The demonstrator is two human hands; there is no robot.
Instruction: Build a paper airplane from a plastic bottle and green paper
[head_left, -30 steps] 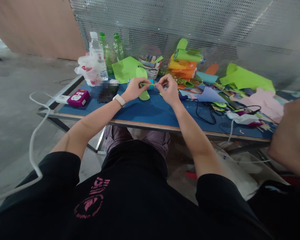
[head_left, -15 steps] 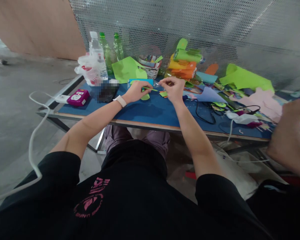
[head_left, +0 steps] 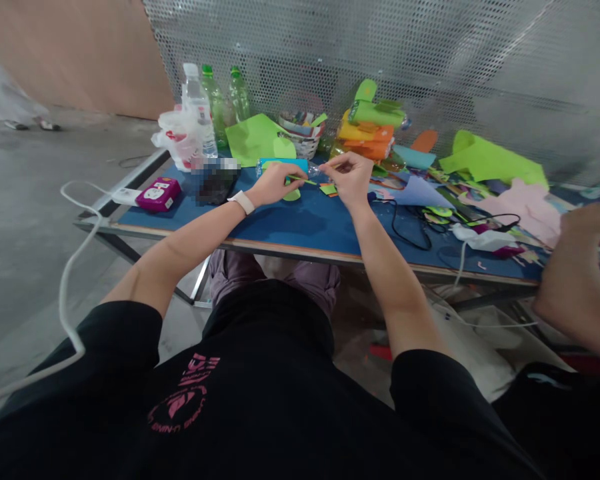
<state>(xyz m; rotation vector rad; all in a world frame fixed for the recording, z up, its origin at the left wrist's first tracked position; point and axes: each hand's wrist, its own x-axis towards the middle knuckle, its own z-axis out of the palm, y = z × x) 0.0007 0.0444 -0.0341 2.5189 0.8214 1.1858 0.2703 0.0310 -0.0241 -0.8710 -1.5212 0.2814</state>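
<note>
My left hand [head_left: 271, 185], with a pale band at its wrist, pinches a thin green paper strip [head_left: 306, 180] that points to the right. My right hand [head_left: 353, 179] is closed in a pinch just right of the strip's end; anything between those fingertips is too small to make out. Behind both hands lies a clear plastic bottle wrapped in blue paper [head_left: 298, 165]. A rounded green paper piece [head_left: 293, 195] rests under the left fingers. Small green and orange paper scraps [head_left: 329, 190] lie on the table between the hands.
The blue table [head_left: 280, 227] carries a purple packet [head_left: 159, 195], bottles [head_left: 238, 97], a woven basket [head_left: 307, 141], orange-wrapped bottles [head_left: 367, 137] and heaped coloured paper [head_left: 495, 160]. A black cable [head_left: 405, 237] loops right of my hand. Another person's arm [head_left: 575, 267] is at the right.
The view has shifted slightly. Both hands stay in nearly the same place with the same pinches. At the upper left, a person's feet and pale clothing have come into view.
</note>
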